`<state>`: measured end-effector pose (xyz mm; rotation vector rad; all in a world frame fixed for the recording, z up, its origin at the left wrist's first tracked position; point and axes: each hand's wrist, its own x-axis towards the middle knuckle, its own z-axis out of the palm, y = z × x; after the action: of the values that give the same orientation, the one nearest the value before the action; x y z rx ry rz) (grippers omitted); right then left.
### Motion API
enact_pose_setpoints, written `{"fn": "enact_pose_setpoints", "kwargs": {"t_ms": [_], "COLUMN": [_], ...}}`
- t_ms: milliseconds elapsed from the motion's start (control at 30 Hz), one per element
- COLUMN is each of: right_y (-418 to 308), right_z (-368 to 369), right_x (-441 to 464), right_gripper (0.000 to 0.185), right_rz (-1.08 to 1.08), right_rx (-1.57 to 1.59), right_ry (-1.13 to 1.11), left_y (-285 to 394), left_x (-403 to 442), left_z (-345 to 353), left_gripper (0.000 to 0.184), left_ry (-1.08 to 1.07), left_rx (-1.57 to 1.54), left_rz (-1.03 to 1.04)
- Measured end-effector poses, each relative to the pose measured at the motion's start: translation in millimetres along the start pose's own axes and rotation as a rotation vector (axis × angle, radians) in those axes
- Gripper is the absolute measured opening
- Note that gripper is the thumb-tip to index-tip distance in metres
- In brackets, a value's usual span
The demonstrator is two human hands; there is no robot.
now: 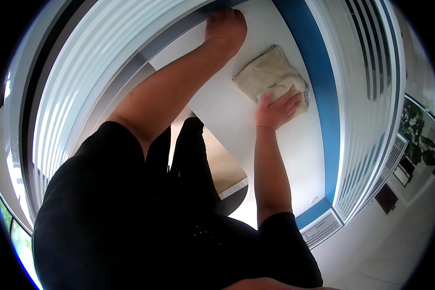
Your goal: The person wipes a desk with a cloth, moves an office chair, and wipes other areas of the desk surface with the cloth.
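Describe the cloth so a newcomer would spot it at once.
Start from the broad white surface bordered by a blue strip. On it, near that strip, lies a rumpled beige cloth with dark edging, its lower part under the person's right hand. Its soft folds set it apart from the smooth, flat surfaces around it.

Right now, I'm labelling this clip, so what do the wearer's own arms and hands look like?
Both arms wear plain black short sleeves, the left sleeve and the right sleeve, with bare forearms below. The left hand and right hand are ungloved. No watch or bracelet shows; rings are too unclear to judge.
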<state>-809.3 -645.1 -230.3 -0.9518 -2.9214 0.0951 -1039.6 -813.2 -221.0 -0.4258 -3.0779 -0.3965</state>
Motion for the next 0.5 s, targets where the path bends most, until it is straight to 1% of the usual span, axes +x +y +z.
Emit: {"fn": "enact_pose_setpoints", "kwargs": {"t_ms": [67,100,133,167,200,233,267,300,333,367,400,433,467,500], "right_y": [2,1,-5,-8,-25,-39,-51,-61,-69,-68,-64,-72,-82,-81], "right_z": [-3,-10,-14,-20,-38,-52,-65,-69,-67,-43,-32,-42,-51,-48], "right_x": [-1,-1,1,4,8,11,12,23,36,45,61,69,76,82], "right_gripper": [0.101,0.098,0.096,0.096,0.087,0.079,0.079,0.071,0.063,0.058,0.059,0.058,0.057,0.057], "right_rz": [-0.016,-0.003,0.01,0.004,-0.149,-0.301,-0.304,-0.33,-0.344,-0.411,-0.488,-0.598,-0.703,-0.688], "right_rx": [-0.007,0.107,0.228,0.231,0.25,0.267,0.271,0.151,0.03,-0.065,-0.126,-0.183,-0.243,-0.243], "right_ry": [0.014,0.032,0.056,0.061,0.278,0.488,0.486,0.146,-0.188,-0.153,-0.138,-0.013,0.114,0.123], "left_y": [0,1,0,-2,-5,-9,-15,-19,-25,-32,-38,-44,-52,-62], "left_x": [2,0,0,3,3,-3,-14,-25,-38,-50,-71,-99,-120,-150], "left_z": [-18,-15,-12,-10,-14,-20,-32,-24,-7,3,-4,-18,-30,-26], "left_gripper": [0.031,0.031,0.026,0.021,0.021,0.021,0.022,0.022,0.022,0.022,0.024,0.027,0.026,0.022], "left_ry": [-0.165,-0.164,-0.152,-0.141,-0.137,-0.214,-0.288,-0.286,-0.307,-0.328,-0.257,-0.184,-0.266,-0.17], "left_rx": [-0.056,-0.063,-0.015,0.038,0.037,0.007,-0.022,-0.021,-0.025,-0.029,-0.364,-0.697,-0.78,-0.834], "left_rz": [-0.013,-0.021,-0.002,0.019,0.014,0.034,0.058,0.062,0.187,0.314,0.211,0.11,0.087,0.21]}}
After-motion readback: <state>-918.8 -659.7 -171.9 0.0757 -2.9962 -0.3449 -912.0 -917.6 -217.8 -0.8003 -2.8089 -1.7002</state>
